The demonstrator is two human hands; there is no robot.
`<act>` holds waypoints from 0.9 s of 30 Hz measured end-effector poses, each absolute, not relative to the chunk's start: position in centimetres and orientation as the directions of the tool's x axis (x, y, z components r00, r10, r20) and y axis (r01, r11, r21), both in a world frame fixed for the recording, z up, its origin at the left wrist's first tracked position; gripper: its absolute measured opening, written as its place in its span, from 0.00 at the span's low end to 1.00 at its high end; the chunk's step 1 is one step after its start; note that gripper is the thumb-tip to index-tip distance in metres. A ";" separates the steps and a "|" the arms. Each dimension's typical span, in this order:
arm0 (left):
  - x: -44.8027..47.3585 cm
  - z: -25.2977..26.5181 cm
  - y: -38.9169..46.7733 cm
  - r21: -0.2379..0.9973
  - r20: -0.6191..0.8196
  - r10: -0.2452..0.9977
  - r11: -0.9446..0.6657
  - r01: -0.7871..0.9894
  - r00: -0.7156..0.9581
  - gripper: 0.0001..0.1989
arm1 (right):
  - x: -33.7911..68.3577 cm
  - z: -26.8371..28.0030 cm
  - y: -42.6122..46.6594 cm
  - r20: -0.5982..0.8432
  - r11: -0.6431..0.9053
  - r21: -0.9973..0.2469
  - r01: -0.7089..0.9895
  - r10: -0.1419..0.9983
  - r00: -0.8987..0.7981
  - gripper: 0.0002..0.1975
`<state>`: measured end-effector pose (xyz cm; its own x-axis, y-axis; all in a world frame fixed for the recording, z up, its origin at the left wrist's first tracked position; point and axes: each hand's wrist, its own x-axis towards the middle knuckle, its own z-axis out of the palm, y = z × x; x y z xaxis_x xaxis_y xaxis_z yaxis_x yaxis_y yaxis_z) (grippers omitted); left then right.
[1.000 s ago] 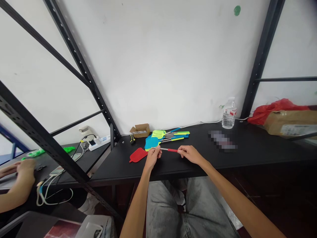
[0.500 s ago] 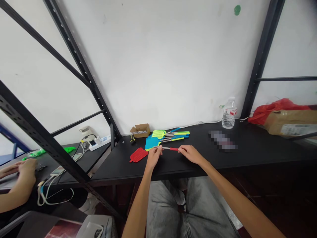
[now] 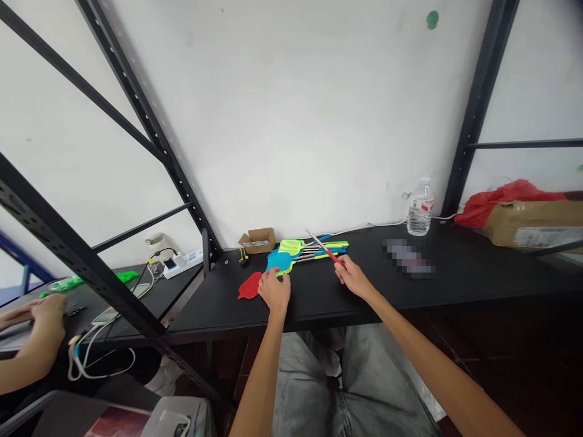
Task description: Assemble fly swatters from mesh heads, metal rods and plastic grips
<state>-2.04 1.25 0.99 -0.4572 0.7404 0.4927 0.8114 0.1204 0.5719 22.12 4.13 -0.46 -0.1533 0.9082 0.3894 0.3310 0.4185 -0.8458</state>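
My right hand [image 3: 353,278] gripped a slim silver rod [image 3: 327,249] with a red handle, tilted above the table [image 3: 328,303]; my left hand [image 3: 275,292], fingers parted, was at the flat red paddle's [image 3: 249,286] edge.

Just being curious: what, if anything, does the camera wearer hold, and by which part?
The right hand grips a rod by its red handle; whether the left hand holds anything is unclear.

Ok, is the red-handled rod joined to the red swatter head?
No: the red-handled rod ends in a bare metal tip, well apart from the red swatter head.
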 end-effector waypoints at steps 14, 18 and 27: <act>-0.4 0.6 0.4 0.197 0.541 0.782 0.240 0.950 -0.310 0.16 | 22.1 -0.2 3.8 0.389 0.413 -0.847 0.335 0.911 -0.139 0.11; -0.3 1.0 0.1 0.159 0.535 0.817 0.152 0.976 -0.214 0.17 | 22.1 -0.3 3.8 0.388 0.410 -0.850 0.332 0.912 -0.132 0.11; 0.1 0.2 -3.2 0.108 0.519 0.854 -0.093 0.990 0.024 0.17 | 22.2 -0.3 4.0 0.377 0.405 -0.846 0.347 0.914 -0.146 0.12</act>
<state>0.09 -3.24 0.17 0.0238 0.8542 0.5194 0.9898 -0.0930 0.1077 22.20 3.96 -0.27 -0.1461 0.9144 0.3775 0.3472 0.4047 -0.8460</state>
